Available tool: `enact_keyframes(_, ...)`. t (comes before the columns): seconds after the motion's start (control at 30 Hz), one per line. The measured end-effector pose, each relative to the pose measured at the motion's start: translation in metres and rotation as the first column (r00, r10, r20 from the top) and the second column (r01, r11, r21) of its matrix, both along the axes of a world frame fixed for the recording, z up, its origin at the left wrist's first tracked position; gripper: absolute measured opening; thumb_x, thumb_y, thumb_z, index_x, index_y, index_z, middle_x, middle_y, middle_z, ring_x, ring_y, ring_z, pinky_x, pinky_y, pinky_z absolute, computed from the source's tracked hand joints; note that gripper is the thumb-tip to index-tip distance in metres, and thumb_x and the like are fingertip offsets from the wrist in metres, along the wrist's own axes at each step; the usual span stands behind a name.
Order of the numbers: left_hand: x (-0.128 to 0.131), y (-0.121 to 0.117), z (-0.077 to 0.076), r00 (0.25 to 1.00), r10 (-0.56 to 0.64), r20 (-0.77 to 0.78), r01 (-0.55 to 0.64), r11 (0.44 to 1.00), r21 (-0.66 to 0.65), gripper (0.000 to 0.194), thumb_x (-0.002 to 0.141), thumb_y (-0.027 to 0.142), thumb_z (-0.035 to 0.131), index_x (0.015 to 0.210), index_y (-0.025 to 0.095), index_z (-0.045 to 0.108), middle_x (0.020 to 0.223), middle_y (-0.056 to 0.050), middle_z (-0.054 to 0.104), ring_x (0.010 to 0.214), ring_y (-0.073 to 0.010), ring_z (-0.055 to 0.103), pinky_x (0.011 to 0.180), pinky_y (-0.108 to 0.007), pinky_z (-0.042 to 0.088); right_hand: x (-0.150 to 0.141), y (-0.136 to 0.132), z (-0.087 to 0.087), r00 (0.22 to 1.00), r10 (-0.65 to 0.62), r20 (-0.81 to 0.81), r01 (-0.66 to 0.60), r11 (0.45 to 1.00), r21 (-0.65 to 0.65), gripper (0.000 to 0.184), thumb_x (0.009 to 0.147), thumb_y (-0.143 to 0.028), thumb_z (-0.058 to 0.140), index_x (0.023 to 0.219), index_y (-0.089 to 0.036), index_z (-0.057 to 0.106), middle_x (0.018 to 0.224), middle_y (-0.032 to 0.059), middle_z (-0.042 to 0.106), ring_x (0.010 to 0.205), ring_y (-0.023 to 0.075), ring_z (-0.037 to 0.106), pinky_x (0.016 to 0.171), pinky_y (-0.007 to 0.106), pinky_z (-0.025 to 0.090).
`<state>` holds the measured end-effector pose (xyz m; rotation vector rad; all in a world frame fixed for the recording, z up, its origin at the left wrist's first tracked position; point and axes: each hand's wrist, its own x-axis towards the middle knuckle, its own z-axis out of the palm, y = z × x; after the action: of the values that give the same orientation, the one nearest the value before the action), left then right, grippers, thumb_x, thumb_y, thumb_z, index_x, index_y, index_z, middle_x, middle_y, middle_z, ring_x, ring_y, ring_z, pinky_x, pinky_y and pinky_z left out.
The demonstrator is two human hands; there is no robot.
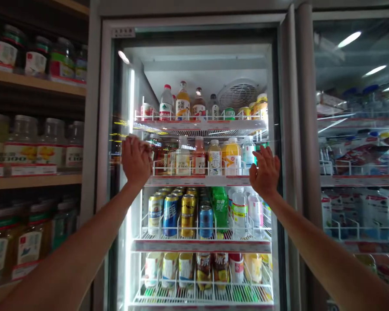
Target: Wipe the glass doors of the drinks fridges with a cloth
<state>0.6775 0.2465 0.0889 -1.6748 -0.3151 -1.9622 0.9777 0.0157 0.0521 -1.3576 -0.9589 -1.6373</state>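
Note:
Both my arms reach forward to a lit drinks fridge with a glass door (280,108). My left hand (136,160) lies against the glass at its left side, fingers pointing up and held close together, holding nothing. At the right side of the glass is my right hand (265,172), flat with fingers spread, also holding nothing. Behind the glass, wire shelves hold bottles (199,157) at hand height. Below them stand cans (188,214) and a green bottle (219,206).
Wooden shelves (35,84) with rows of glass jars stand to the left of the fridge. A second glass-door fridge (356,172) with packaged goods stands to the right, its glass reflecting ceiling lights.

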Motion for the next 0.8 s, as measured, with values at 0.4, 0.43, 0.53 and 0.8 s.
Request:
enact_keyframes(0.4, 0.031, -0.023, -0.017, 0.962, 0.062, -0.267, -0.039, 0.995, 0.089, 0.045, 0.089, 0.032, 0.04, 0.133, 0.019, 0.036, 0.143, -0.005, 0.036, 0.136, -0.0211, 0.026, 0.112, -0.043, 0.029, 0.002, 0.0, 0.0, 1.0, -0.005, 0.011, 0.005, 1.0, -0.003, 0.041, 0.082, -0.021, 0.041, 0.122, -0.02, 0.049, 0.139, 0.0093, 0.043, 0.133, 0.023, 0.032, 0.107, 0.048, 0.026)
enact_keyframes(0.43, 0.023, -0.014, -0.01, 0.988, 0.036, -0.148, -0.033, 0.999, 0.019, 0.046, 0.09, 0.029, 0.036, 0.134, 0.016, 0.033, 0.145, -0.007, 0.032, 0.137, -0.0231, 0.023, 0.112, -0.046, 0.028, 0.001, 0.0, 0.0, 1.0, -0.005, 0.006, 0.005, 1.0, -0.003, 0.041, 0.082, -0.021, 0.041, 0.122, -0.02, 0.048, 0.139, 0.0094, 0.044, 0.134, 0.0229, 0.032, 0.107, 0.048, 0.026)
enact_keyframes(0.53, 0.025, -0.012, -0.007, 1.0, 0.018, 0.001, -0.018, 0.999, -0.049, 0.048, 0.091, 0.025, 0.032, 0.136, 0.009, 0.028, 0.148, -0.014, 0.024, 0.138, -0.0263, 0.017, 0.111, -0.051, 0.024, 0.0, 0.0, 0.0, 1.0, -0.002, -0.009, 0.002, 1.0, -0.005, 0.042, 0.081, -0.021, 0.041, 0.122, -0.019, 0.048, 0.138, 0.0099, 0.044, 0.134, 0.0233, 0.031, 0.107, 0.049, 0.026)
enact_keyframes(0.8, 0.059, -0.051, -0.038, 0.824, 0.135, -0.551, 0.028, 0.96, 0.278, 0.044, 0.089, 0.038, 0.046, 0.129, 0.021, 0.042, 0.14, -0.004, 0.041, 0.134, -0.017, 0.03, 0.111, -0.035, 0.028, 0.002, -0.001, 0.0, 1.0, 0.01, 0.008, -0.01, 1.0, -0.009, 0.041, 0.081, -0.021, 0.042, 0.121, -0.019, 0.049, 0.138, 0.01, 0.044, 0.133, 0.0235, 0.032, 0.106, 0.048, 0.027)
